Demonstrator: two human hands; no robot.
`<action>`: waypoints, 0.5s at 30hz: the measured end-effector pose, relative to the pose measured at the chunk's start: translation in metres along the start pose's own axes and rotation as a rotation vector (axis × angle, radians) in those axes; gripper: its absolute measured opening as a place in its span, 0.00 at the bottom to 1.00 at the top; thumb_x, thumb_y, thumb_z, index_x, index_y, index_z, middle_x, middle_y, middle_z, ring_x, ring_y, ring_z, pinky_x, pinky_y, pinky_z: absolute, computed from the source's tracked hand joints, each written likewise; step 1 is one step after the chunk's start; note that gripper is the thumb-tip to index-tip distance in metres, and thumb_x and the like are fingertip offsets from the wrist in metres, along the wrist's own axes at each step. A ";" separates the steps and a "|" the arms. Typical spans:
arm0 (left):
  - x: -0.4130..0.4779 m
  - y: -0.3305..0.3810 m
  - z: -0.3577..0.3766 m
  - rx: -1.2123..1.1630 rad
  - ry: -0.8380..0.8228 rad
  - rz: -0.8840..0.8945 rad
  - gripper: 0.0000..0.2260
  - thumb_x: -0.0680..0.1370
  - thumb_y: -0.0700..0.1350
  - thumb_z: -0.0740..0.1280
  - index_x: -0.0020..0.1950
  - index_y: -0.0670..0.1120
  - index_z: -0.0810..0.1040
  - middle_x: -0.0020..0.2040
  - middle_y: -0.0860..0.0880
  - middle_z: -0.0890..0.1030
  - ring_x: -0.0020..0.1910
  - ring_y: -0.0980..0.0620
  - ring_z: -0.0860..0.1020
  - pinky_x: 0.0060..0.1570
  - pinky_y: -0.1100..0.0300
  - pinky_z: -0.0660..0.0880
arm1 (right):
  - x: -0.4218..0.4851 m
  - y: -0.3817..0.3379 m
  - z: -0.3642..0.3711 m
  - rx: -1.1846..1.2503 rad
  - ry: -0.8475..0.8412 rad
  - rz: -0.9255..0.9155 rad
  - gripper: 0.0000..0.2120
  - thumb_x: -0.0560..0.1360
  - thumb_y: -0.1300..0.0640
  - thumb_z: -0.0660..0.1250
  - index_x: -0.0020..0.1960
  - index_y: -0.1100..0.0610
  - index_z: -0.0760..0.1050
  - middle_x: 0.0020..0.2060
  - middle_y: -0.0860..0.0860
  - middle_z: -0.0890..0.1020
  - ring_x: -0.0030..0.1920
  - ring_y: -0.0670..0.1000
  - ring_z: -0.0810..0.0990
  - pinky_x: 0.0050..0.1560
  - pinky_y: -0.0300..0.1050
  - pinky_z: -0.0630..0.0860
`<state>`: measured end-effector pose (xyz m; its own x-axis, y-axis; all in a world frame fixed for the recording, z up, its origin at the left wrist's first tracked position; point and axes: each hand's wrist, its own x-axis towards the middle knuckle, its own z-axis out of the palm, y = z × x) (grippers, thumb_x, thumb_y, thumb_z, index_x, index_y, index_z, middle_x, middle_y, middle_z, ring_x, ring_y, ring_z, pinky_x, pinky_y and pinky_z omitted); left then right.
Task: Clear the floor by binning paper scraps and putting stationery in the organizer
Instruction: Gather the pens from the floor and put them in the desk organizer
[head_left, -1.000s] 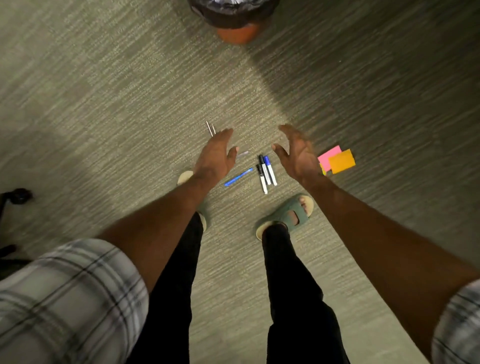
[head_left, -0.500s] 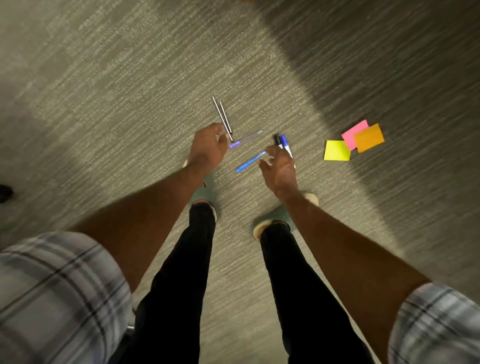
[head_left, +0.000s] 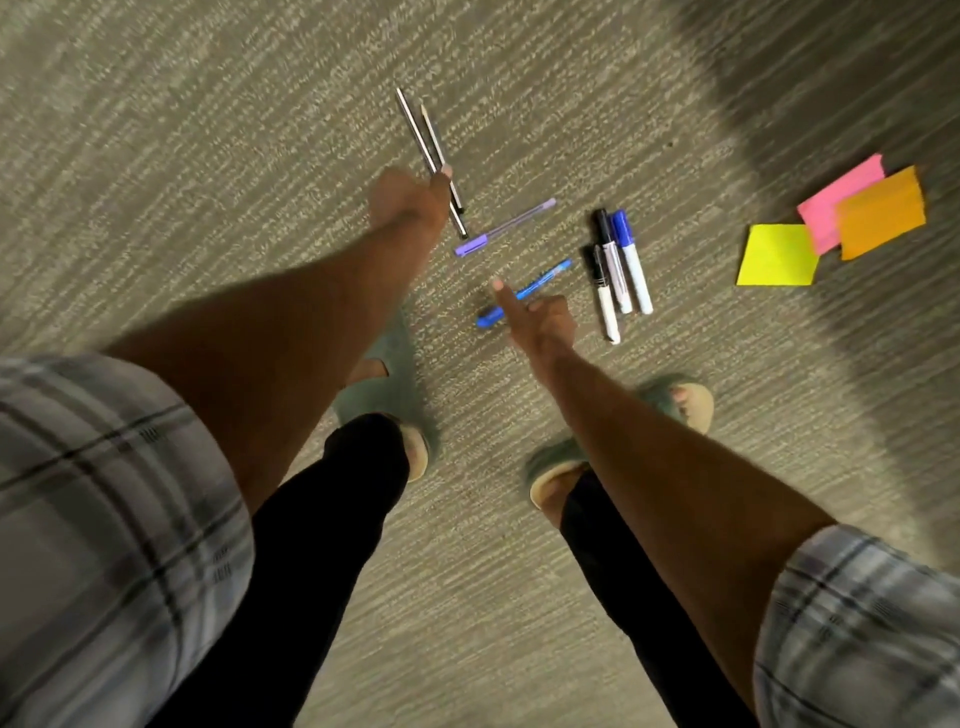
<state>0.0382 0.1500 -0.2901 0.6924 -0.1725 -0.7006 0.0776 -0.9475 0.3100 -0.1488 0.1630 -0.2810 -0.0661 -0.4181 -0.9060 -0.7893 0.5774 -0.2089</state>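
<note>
On the carpet lie two thin pencils (head_left: 415, 130), a purple pen (head_left: 506, 227), a blue pen (head_left: 545, 275) and three markers (head_left: 618, 270). My left hand (head_left: 408, 202) reaches down to the lower ends of the pencils and its fingertips pinch them. My right hand (head_left: 540, 325) is over the blue pen's middle, with fingers curled round it and one finger stretched out across it. Yellow (head_left: 776, 255), pink (head_left: 831, 205) and orange (head_left: 883, 213) sticky notes lie to the right of the markers. No bin or organizer is in view.
My feet in green slippers, the left one (head_left: 387, 387) and the right one (head_left: 685, 402), stand just below the pens. Grey carpet (head_left: 208, 156) stretches all around, with a dark shadow at the upper right.
The view has dropped closer to the floor and the bin has left the frame. My left hand has closed on the pencils. My right hand moved left from the markers onto the blue pen.
</note>
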 end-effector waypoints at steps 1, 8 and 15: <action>0.006 0.000 0.005 -0.051 0.037 -0.002 0.28 0.75 0.61 0.70 0.65 0.42 0.76 0.65 0.45 0.79 0.62 0.47 0.78 0.58 0.58 0.74 | 0.008 -0.002 0.005 0.030 0.030 0.010 0.40 0.69 0.29 0.68 0.64 0.62 0.71 0.58 0.57 0.80 0.57 0.56 0.81 0.49 0.43 0.75; 0.035 0.010 0.018 -0.142 0.108 0.110 0.19 0.64 0.53 0.81 0.47 0.49 0.75 0.44 0.54 0.80 0.43 0.54 0.80 0.41 0.62 0.75 | 0.027 -0.045 0.021 0.023 0.223 -0.081 0.48 0.71 0.38 0.72 0.77 0.65 0.55 0.74 0.61 0.64 0.73 0.58 0.65 0.71 0.44 0.60; 0.044 0.022 0.016 -0.111 0.012 0.234 0.16 0.67 0.40 0.79 0.49 0.48 0.77 0.40 0.55 0.80 0.39 0.59 0.80 0.32 0.72 0.73 | 0.046 -0.099 0.012 0.250 0.210 0.046 0.37 0.79 0.56 0.66 0.79 0.61 0.49 0.75 0.58 0.61 0.74 0.57 0.65 0.71 0.41 0.63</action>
<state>0.0586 0.1173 -0.3240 0.7091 -0.3796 -0.5942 -0.0081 -0.8470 0.5315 -0.0667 0.0947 -0.3063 -0.2428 -0.5081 -0.8264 -0.6099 0.7424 -0.2772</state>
